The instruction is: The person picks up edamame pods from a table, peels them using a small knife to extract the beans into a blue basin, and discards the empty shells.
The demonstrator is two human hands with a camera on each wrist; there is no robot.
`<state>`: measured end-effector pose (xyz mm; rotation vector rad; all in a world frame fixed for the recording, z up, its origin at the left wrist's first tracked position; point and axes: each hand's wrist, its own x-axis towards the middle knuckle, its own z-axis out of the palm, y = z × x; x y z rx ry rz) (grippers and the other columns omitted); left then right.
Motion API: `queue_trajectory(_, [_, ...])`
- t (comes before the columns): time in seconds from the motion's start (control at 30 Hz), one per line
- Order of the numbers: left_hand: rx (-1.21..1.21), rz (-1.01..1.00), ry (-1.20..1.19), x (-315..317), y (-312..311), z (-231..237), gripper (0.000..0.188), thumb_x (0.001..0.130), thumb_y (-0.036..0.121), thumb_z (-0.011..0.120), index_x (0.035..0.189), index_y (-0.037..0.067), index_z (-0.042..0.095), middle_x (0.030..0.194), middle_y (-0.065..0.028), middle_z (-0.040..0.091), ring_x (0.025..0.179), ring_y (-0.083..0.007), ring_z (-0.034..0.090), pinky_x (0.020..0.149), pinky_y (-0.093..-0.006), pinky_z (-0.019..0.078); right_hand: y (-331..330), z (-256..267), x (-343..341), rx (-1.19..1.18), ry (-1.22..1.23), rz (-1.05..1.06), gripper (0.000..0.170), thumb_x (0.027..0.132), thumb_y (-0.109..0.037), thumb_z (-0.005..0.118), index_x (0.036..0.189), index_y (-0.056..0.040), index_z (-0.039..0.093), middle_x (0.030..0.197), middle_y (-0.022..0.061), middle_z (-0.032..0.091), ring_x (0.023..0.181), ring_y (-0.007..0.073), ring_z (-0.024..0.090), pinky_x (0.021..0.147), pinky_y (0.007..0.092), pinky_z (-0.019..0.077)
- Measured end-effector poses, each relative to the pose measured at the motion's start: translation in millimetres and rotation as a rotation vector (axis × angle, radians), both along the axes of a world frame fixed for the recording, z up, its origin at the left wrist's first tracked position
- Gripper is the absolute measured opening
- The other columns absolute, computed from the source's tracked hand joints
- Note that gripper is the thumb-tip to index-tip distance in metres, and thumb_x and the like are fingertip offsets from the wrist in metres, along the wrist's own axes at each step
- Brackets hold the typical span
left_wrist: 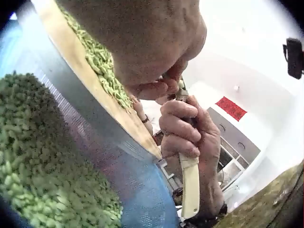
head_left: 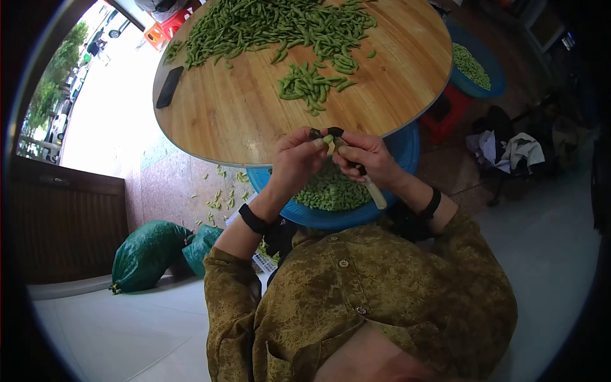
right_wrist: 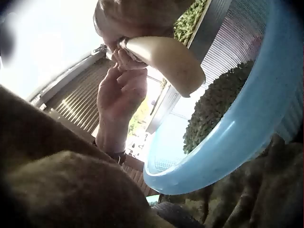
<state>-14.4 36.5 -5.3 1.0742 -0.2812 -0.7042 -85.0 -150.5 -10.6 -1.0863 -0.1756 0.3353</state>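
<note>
While the left hand (head_left: 298, 159) pinches a green soybean pod (head_left: 328, 139) between thumb and fingers, the right hand (head_left: 369, 159) grips a cream-handled tool (head_left: 375, 193), its fingers curled round the handle. The tool's working end is mostly hidden by the fingers, close to the pod. Both hands meet above a blue basin (head_left: 318, 218) that holds shelled soybeans (head_left: 331, 188), just beside the near edge of a round wooden table (head_left: 235, 114). On the table, a small cluster of pods (head_left: 309, 86) lies near the hands, and a large heap of pods (head_left: 254, 25) spreads across the far side. A black phone (head_left: 169, 87) rests near the table's left edge. To the right, a second blue basin (head_left: 496, 83) holds more shelled beans (head_left: 470, 65). On the left, loose pods (head_left: 216, 197) litter the floor, well apart from the hands, and a stuffed green sack (head_left: 149, 254) sits nearer.
</note>
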Motion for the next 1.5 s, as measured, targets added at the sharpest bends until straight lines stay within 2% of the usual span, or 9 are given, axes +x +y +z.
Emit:
queue_trajectory(0.13, [-0.155,-0.161,0.372,6.9,1.3,-6.1,0.008,0.089,0.010,0.053,0.093,0.003,0.056,0.067,-0.0040,0.052,0.051,-0.0113,0.044,0.046,-0.0251,0.0355,-3.3,1.7,-2.3,-0.186,-0.096,0.014,0.035,0.096,-0.011,0.047,0.130,-0.0044,0.051,0.071,-0.0012,0.052,0.052,0.0024,0.044,0.042,0.0181,0.0354])
queue_trajectory(0.33, [0.036,0.075,0.269,-7.6,-13.8,-2.3,0.008,0.089,0.009,0.055,0.095,0.004,0.053,0.070,-0.0028,0.055,0.056,-0.0120,0.051,0.047,-0.0246,0.0396,-4.3,-18.9,13.5,-0.813,-1.029,-0.424,0.029,0.094,-0.011,0.052,0.122,-0.0041,0.055,0.076,0.0022,0.057,0.051,0.0048,0.047,0.042,0.0197,0.0373])
queue_trajectory(0.4, [0.008,0.127,0.128,-13.8,-18.5,0.1,0.010,0.089,0.008,0.056,0.098,0.004,0.053,0.074,-0.0042,0.057,0.059,-0.0122,0.053,0.049,-0.0242,0.0413,-9.7,-1.9,6.4,-0.082,0.179,-0.054,0.021,0.095,-0.012,0.052,0.113,-0.0047,0.059,0.078,0.0032,0.058,0.054,0.0057,0.049,0.039,0.0189,0.0367])
queue_trajectory(0.5, [0.016,0.138,-0.113,-15.4,-16.1,-3.5,0.016,0.088,0.005,0.059,0.103,0.002,0.055,0.080,-0.0065,0.062,0.065,-0.0121,0.057,0.054,-0.0234,0.0442,-15.0,-12.1,7.8,0.191,0.326,0.004,0.016,0.095,-0.013,0.051,0.108,-0.0051,0.058,0.078,0.0026,0.058,0.055,0.0055,0.048,0.038,0.0171,0.0354])
queue_trajectory(0.63, [0.115,0.062,-0.259,-6.5,-5.9,-20.0,0.018,0.088,0.005,0.060,0.105,0.000,0.059,0.084,-0.0062,0.065,0.071,-0.0113,0.061,0.059,-0.0227,0.0461,-11.9,-9.0,1.7,0.284,0.414,0.040,0.017,0.096,-0.014,0.049,0.109,-0.0056,0.056,0.079,0.0018,0.057,0.053,0.0046,0.045,0.038,0.0160,0.0353])
queue_trajectory(0.83, [0.238,0.194,-0.414,-7.9,-9.8,-16.9,0.015,0.088,0.007,0.062,0.101,-0.001,0.062,0.082,-0.0010,0.065,0.069,-0.0079,0.058,0.062,-0.0208,0.0451,-6.8,-2.6,-5.3,-0.020,0.239,0.081,0.027,0.096,-0.017,0.049,0.121,-0.0060,0.050,0.077,0.0019,0.054,0.053,0.0039,0.044,0.038,0.0168,0.0348])
queue_trajectory(0.97, [0.220,0.146,-0.284,-6.8,-3.0,-10.6,0.014,0.088,0.009,0.063,0.099,0.000,0.063,0.075,0.0002,0.063,0.062,-0.0060,0.055,0.056,-0.0192,0.0429,-10.6,-1.3,-6.2,-0.141,0.161,-0.093,0.028,0.097,-0.018,0.047,0.122,-0.0057,0.050,0.075,0.0010,0.052,0.052,0.0038,0.044,0.038,0.0166,0.0341])
queue_trajectory(1.13, [0.365,0.096,-0.166,-15.3,-3.3,0.5,0.011,0.088,0.012,0.064,0.087,0.001,0.066,0.063,0.0012,0.058,0.048,-0.0041,0.047,0.042,-0.0184,0.0325,-12.1,-1.4,-2.3,-0.092,0.120,0.116,0.031,0.098,-0.019,0.045,0.125,-0.0046,0.047,0.072,0.0001,0.050,0.051,0.0028,0.042,0.038,0.0159,0.0327])
queue_trajectory(1.5, [0.333,0.038,-0.195,-15.3,2.9,-11.5,0.013,0.088,0.015,0.064,0.087,0.002,0.066,0.066,0.0022,0.058,0.053,-0.0038,0.049,0.047,-0.0186,0.0357,-8.5,-4.2,-7.1,-0.001,0.139,0.114,0.030,0.098,-0.018,0.045,0.125,-0.0048,0.050,0.073,-0.0002,0.049,0.051,0.0023,0.040,0.038,0.0159,0.0326])
